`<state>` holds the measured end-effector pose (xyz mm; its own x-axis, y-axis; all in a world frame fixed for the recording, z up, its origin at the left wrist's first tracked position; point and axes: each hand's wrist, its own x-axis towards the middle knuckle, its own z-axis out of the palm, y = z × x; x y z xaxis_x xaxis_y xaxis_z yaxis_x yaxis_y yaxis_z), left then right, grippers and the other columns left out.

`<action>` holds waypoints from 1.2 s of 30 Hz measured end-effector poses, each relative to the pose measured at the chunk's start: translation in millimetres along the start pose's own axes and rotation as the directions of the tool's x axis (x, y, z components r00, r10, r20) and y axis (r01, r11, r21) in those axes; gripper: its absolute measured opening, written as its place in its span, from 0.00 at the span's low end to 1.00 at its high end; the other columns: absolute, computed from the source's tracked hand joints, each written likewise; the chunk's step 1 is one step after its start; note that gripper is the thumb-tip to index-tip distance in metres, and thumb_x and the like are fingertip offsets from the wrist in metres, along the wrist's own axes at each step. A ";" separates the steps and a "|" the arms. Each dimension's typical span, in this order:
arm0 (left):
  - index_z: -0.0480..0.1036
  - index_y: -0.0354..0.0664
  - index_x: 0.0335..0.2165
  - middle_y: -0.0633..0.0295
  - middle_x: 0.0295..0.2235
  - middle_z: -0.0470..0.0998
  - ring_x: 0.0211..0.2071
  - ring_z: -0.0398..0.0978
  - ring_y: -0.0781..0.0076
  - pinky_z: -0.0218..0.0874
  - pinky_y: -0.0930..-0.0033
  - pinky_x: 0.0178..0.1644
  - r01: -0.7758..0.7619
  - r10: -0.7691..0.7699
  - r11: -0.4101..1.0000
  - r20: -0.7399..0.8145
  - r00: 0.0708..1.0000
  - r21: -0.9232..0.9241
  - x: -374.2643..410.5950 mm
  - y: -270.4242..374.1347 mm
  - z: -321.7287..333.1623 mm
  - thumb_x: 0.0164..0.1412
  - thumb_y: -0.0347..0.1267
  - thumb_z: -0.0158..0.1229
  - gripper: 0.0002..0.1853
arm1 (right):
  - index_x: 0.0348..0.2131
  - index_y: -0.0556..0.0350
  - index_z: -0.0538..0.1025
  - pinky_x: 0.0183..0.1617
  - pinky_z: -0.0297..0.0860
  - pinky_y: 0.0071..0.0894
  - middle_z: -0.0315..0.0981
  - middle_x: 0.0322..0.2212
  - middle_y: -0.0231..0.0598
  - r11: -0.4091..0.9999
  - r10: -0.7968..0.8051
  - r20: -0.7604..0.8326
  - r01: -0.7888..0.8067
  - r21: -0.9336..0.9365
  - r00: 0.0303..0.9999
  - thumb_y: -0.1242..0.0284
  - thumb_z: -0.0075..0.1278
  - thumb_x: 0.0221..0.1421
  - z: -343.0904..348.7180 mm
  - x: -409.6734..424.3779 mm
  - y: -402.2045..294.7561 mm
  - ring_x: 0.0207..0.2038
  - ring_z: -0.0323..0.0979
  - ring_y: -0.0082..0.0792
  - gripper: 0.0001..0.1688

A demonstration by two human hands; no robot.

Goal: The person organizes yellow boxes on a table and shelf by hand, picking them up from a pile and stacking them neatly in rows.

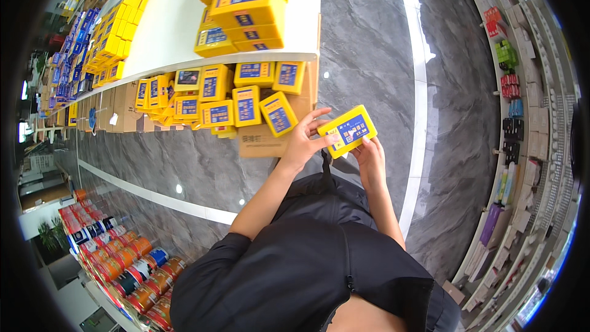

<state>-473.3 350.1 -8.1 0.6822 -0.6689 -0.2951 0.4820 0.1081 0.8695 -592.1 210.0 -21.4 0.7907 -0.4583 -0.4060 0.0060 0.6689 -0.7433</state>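
Observation:
Both of my hands grip one yellow box (355,124) with a blue printed label, held tilted above the floor in front of my body. My left hand (306,136) has its thumb on the left end of the label. At the lower right edge, my right hand (368,154) supports the box, thumb on its face. To the left, several similar yellow boxes (246,106) lie loosely in and over a cardboard carton (262,143) under the edge of the white tabletop (170,18). More yellow boxes (251,2) stand stacked on that tabletop.
Further left on the table are rows of yellow boxes (115,32) and blue boxes (76,46). Cardboard cartons (124,106) stand along its side. Rows of cans (124,263) fill a rack at lower left. A shelf with goods (511,87) runs along the right, across the grey marble-look floor (368,32).

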 end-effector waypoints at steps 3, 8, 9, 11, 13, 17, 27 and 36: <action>0.59 0.37 0.58 0.58 0.42 0.77 0.44 0.73 0.75 0.64 0.75 0.50 -0.005 0.005 1.000 -0.003 1.000 0.027 13.6 -8.2 26.8 0.49 0.26 0.66 0.38 | 0.58 0.63 0.62 0.50 0.68 0.30 0.74 0.42 0.40 0.998 0.014 -0.004 -0.015 -0.054 1.000 0.71 0.45 0.59 -23.9 7.2 -37.7 0.42 0.74 0.29 0.29; 0.57 0.39 0.60 0.57 0.44 0.74 0.45 0.72 0.74 0.64 0.72 0.50 0.063 -0.063 0.998 0.065 0.996 0.013 30.7 -15.7 73.8 0.49 0.26 0.66 0.41 | 0.52 0.68 0.69 0.49 0.69 0.31 0.76 0.40 0.40 0.956 0.039 0.150 0.007 -0.293 0.988 0.67 0.47 0.55 -83.8 25.6 -79.5 0.42 0.75 0.30 0.28; 0.57 0.38 0.60 0.57 0.44 0.74 0.45 0.72 0.74 0.64 0.72 0.50 0.053 -0.052 0.999 0.062 0.997 -0.010 36.6 -15.4 83.3 0.50 0.26 0.66 0.41 | 0.52 0.68 0.69 0.49 0.69 0.31 0.76 0.40 0.40 0.961 0.018 0.121 0.016 -0.275 0.993 0.67 0.47 0.55 -87.6 27.8 -86.5 0.43 0.75 0.29 0.29; 0.56 0.38 0.60 0.56 0.44 0.74 0.45 0.72 0.74 0.64 0.72 0.51 0.034 -0.031 0.998 0.057 0.998 -0.056 47.7 -15.0 97.8 0.50 0.26 0.66 0.40 | 0.52 0.68 0.69 0.49 0.69 0.31 0.76 0.41 0.40 0.970 -0.024 0.061 0.038 -0.239 0.998 0.68 0.48 0.54 -89.9 31.8 -96.8 0.43 0.75 0.29 0.29; 0.54 0.39 0.61 0.54 0.48 0.71 0.48 0.70 0.71 0.63 0.70 0.52 0.029 -0.023 0.995 0.071 0.997 -0.090 67.6 -10.6 102.0 0.50 0.27 0.66 0.42 | 0.52 0.66 0.69 0.48 0.70 0.30 0.76 0.40 0.39 0.981 -0.064 0.033 0.069 -0.180 0.997 0.68 0.49 0.54 -86.7 41.2 -108.3 0.42 0.75 0.28 0.28; 0.53 0.39 0.61 0.53 0.54 0.67 0.50 0.69 0.69 0.66 0.68 0.51 -0.091 0.088 0.996 0.171 0.981 0.010 106.4 8.8 107.2 0.50 0.29 0.68 0.44 | 0.59 0.65 0.62 0.50 0.69 0.35 0.72 0.47 0.45 0.992 -0.091 0.022 0.092 -0.086 0.996 0.72 0.50 0.52 -89.0 69.0 -123.8 0.48 0.72 0.33 0.35; 0.58 0.36 0.60 0.50 0.56 0.67 0.51 0.70 0.70 0.67 0.67 0.52 -0.215 0.218 0.975 0.045 0.975 -0.059 221.5 43.3 87.0 0.49 0.25 0.68 0.41 | 0.63 0.47 0.54 0.52 0.65 0.34 0.69 0.43 0.43 0.900 0.086 0.306 0.058 -0.432 0.948 0.69 0.57 0.41 -37.2 198.6 -209.3 0.47 0.68 0.33 0.51; 0.62 0.34 0.58 0.56 0.56 0.67 0.47 0.71 0.75 0.65 0.75 0.49 -0.352 0.341 0.928 -0.102 0.935 -0.124 320.3 131.6 52.8 0.58 0.25 0.60 0.30 | 0.48 0.50 0.60 0.50 0.70 0.33 0.68 0.39 0.37 0.952 -0.018 0.371 0.129 -0.276 0.929 0.75 0.56 0.47 49.3 324.9 -239.7 0.45 0.70 0.31 0.30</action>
<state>-220.4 111.3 32.8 0.8579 -0.5134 -0.0198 0.2753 0.4269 0.8614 -306.5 -70.4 51.1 0.9610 -0.2208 -0.1665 -0.0615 0.4162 -0.9072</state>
